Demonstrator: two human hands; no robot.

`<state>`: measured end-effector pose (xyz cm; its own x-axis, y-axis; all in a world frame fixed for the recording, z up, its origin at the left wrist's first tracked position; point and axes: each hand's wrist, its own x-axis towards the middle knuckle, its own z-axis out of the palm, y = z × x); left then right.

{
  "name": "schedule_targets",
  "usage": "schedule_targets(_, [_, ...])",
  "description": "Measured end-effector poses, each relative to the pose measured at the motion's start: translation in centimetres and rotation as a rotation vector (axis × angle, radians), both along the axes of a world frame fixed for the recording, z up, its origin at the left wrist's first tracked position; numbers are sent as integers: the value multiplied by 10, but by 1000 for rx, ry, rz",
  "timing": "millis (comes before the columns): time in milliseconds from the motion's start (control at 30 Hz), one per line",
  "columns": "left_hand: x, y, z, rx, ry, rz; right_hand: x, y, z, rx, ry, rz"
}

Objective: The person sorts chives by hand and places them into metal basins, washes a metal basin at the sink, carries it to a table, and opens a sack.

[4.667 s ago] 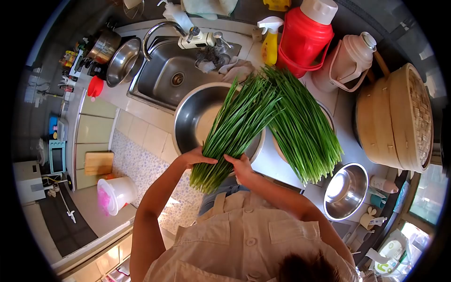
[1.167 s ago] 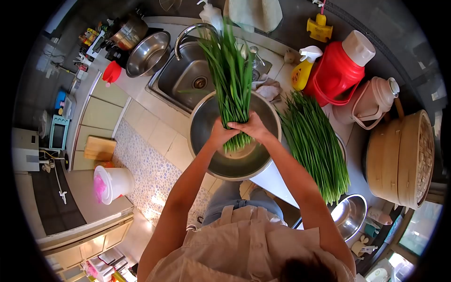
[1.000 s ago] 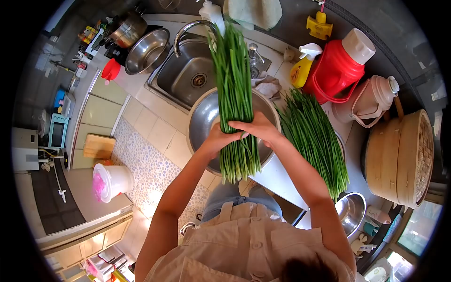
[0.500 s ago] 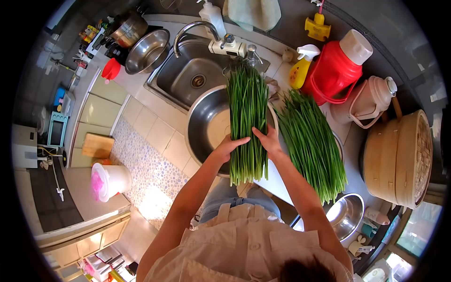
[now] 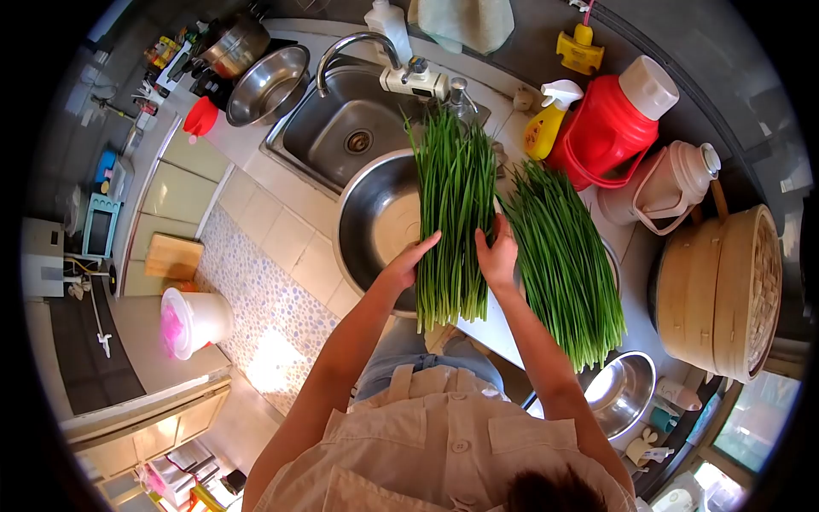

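Observation:
A thick bundle of long green garlic chives (image 5: 455, 205) lies across the right part of a large steel bowl (image 5: 358, 273), its lower ends pointing toward my body. My left hand (image 5: 413, 261) clasps the bundle's left side, thumb along the stalks and the other fingers mostly hidden underneath. On the opposite side, my right hand (image 5: 498, 252) cups the stalks with its thumb raised at the edge. Just right of it rests a second, larger heap of garlic chives (image 5: 567, 264), not held by either hand.
Behind the bowl is a steel sink (image 5: 328, 128) with a faucet (image 5: 358, 38). A spray bottle (image 5: 546, 124), red thermos (image 5: 601, 128), pale thermos (image 5: 661, 188) and bamboo steamer (image 5: 704, 290) line the right side. A smaller steel bowl (image 5: 627, 392) sits near the right arm.
The hands have moved apart slightly and their thumbs have come off the top of the bundle to its sides. The held chives have spread a little wider and looser.

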<state>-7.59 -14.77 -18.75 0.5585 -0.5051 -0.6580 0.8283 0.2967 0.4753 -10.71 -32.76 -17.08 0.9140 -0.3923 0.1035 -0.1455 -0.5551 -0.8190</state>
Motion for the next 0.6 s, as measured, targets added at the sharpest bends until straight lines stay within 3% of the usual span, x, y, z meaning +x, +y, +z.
schedule_targets(133, [-4, -2, 0, 94, -107, -47, 1, -10, -11, -239, -145, 70])
schedule_targets(333, [-8, -3, 4, 107, -124, 8, 0, -16, -22, -20, -194, 107])
schedule_targets(600, [-3, 7, -5, 80, -113, 8, -25, -18, -7, 1, -201, 119])
